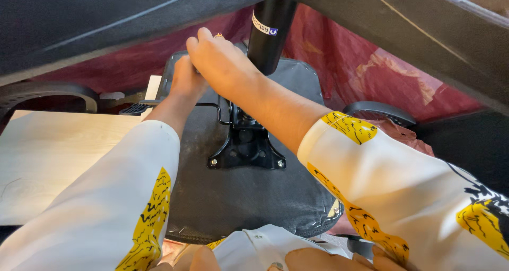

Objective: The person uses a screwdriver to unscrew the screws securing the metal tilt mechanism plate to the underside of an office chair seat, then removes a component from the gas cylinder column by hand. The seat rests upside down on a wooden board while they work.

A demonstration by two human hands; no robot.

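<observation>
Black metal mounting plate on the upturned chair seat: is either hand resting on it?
No. Both the left hand and right hand are beyond the black metal mounting plate.

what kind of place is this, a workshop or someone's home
Probably a small furniture assembly or repair workshop, though I can't be sure. An upturned office chair seat lies with its metal mounting plate and gas cylinder exposed, a loose armrest sits nearby, and a pale wooden board lies alongside.

Matt grey cloth on the seat underside, glossy black metal cylinder, pale smooth wood board
</observation>
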